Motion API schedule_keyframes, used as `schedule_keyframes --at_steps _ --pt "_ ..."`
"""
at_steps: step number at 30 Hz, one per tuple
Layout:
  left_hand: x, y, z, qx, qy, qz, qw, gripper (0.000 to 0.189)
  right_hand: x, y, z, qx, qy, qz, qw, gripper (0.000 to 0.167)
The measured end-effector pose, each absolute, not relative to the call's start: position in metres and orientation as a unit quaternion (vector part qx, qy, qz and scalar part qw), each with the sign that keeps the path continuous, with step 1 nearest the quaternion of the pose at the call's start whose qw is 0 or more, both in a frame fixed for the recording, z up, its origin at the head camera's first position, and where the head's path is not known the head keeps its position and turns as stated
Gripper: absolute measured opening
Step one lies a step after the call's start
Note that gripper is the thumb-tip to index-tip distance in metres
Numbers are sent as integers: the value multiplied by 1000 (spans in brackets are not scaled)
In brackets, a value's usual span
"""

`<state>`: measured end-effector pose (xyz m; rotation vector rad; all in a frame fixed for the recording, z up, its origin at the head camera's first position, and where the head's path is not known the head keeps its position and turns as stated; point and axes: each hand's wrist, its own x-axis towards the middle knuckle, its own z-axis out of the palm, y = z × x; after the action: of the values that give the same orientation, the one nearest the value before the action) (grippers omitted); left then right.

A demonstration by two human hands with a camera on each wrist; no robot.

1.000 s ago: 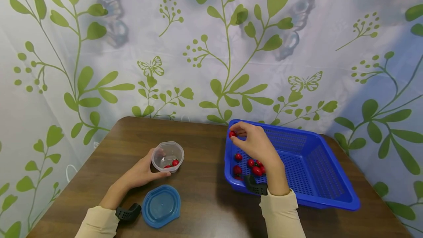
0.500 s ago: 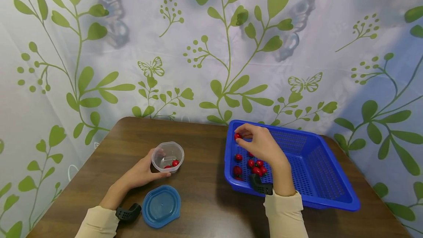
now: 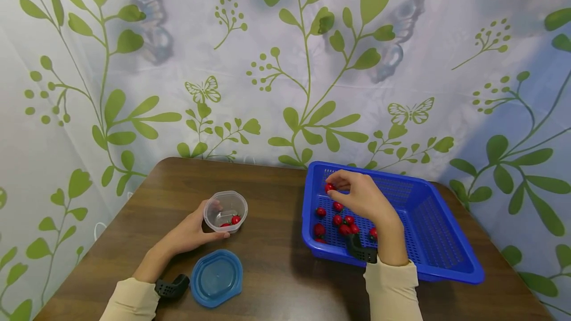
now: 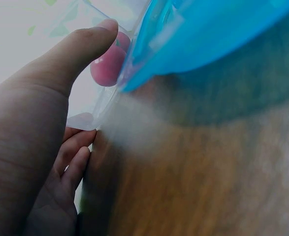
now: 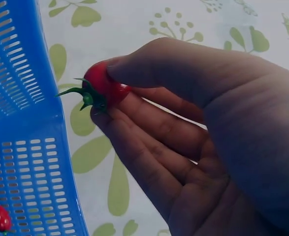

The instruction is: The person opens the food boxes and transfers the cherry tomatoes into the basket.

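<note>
My left hand holds a small clear plastic container on the table, thumb along the near side and fingers around the left side. Red cherry tomatoes lie inside it; they show pink through the wall in the left wrist view. Over the left part of a blue plastic basket, my right hand pinches one cherry tomato between thumb and fingertips. Its green stem points away from the palm. Below the hand, several more cherry tomatoes lie on the basket's slotted floor.
A blue lid lies flat on the brown wooden table, just in front of the container. Behind the table hangs a pale curtain with green leaf prints. The basket covers the table's right side.
My right hand has shifted right and slightly nearer over the basket, the pinched cherry tomato with it. More tomatoes show below. The left hand and container stay put.
</note>
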<state>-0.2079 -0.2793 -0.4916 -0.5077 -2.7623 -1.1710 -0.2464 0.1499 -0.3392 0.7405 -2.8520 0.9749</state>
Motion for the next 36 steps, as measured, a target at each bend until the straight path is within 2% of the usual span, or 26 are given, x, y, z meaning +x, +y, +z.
schedule_keyframes --at_steps 17,36 --pt "-205 -279 -491 -169 -906 -385 53 84 -246 153 -343 243 -917 317 -7 23" --pt "-204 -278 -492 -166 -905 -387 52 84 -243 146 -342 239 -916 318 57 30"
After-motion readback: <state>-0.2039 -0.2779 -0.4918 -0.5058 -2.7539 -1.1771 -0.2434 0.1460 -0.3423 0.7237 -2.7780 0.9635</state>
